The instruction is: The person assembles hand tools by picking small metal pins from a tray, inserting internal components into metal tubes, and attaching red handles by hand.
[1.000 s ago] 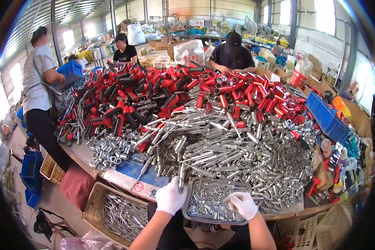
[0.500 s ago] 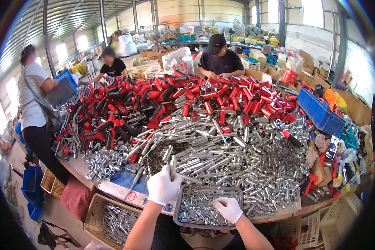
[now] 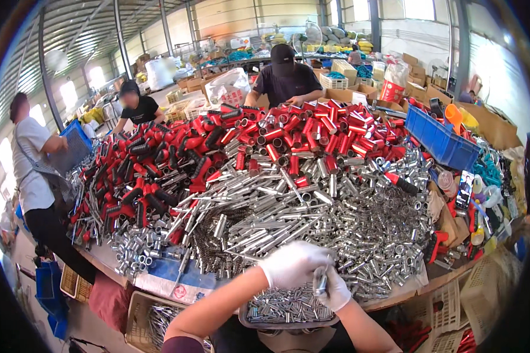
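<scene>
Both my hands wear white gloves and meet above the near edge of a grey tray (image 3: 288,325) of small metal pins (image 3: 285,306). My left hand (image 3: 293,265) reaches across from the left, fingers pinched together at the right hand's fingertips. What they grip is hidden. In my right hand (image 3: 335,291), the closed fingers hold a short silver metal tube (image 3: 320,282), tilted steeply. Just beyond the hands lies a wide heap of loose silver tubes and rods (image 3: 277,217), with dark coil springs (image 3: 209,247) at its left.
Red and black handles (image 3: 153,153) and red tubes (image 3: 335,129) pile up farther back. A blue bin (image 3: 441,138) stands at the right, near a phone (image 3: 464,189). Below left is a beige basket (image 3: 136,317) of metal rods. Several co-workers are around the table.
My left hand has moved right from the table's edge, where it held metal tubes upright, to meet my right hand. The right hand has lifted slightly from the pins. The view has shifted.
</scene>
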`<state>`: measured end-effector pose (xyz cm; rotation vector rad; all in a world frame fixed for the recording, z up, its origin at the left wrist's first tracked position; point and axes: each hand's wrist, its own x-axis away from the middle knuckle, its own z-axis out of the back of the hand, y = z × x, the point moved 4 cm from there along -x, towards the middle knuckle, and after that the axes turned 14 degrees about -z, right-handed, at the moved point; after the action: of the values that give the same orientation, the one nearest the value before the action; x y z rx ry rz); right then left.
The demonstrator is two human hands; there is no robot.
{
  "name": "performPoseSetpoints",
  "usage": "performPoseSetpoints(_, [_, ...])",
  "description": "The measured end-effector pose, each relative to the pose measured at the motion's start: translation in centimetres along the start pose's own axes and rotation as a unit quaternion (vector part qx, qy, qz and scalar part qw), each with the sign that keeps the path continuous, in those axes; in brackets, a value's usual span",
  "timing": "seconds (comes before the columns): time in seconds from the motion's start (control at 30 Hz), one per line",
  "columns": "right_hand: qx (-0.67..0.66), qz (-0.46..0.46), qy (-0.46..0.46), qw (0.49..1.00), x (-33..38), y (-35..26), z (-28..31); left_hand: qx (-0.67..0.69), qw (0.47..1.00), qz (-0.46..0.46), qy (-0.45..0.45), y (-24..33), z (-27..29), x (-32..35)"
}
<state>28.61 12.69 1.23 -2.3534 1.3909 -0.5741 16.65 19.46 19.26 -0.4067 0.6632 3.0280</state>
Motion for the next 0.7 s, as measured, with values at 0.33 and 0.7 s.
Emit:
performPoseSetpoints(0.33, [0.26,-0.065,0.15,0.952,0.1,0.4,-3.1,-0.415,0.851,0.252,0.2,-21.7,9.8,-6.5])
performPoseSetpoints(0.7, [0.3,-0.071,0.128,0.943,-1.4,1.5,-2.4,-0.448,0.839,0.214,0.223,-22.9,8.0,-4.3])
